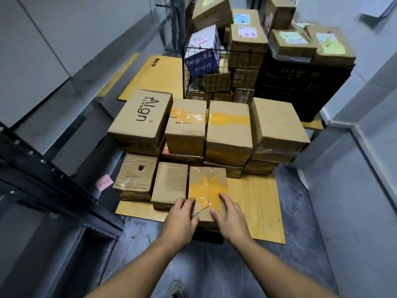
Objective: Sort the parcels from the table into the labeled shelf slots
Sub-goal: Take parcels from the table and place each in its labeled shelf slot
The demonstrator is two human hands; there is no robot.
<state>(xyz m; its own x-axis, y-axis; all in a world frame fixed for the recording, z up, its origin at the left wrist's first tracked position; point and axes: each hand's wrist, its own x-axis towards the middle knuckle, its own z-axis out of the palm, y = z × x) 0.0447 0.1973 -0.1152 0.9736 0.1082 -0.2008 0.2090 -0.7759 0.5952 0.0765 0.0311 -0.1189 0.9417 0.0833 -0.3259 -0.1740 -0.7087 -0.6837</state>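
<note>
A narrow grey-walled room with a grey floor (214, 272). Two yellow sheets lie on it: one (257, 203) under the parcels, and one (163, 78) further back with black print too small to read.

The front row holds three low boxes, and the rightmost is the taped box (206, 186), crossed with yellow tape. It lies on the near sheet, touching its neighbour (169, 183). Behind stand four taller boxes on a lower layer. The leftmost (141, 119) reads "Align", and two in the middle carry yellow tape.

The left hand (182, 214) bends its fingers over the taped box's near left corner; whether it grips I cannot tell. The right hand (231, 214) lies loose, with its fingers flat on the tape.

A wire basket (214, 72) holds brown boxes and one blue box (199, 61) with blurred white lettering. Beside it, black crates (300, 87) carry more boxes with coloured notes, none readable. A pink note (104, 182) lies by a dark rack (43, 173) on the left.
</note>
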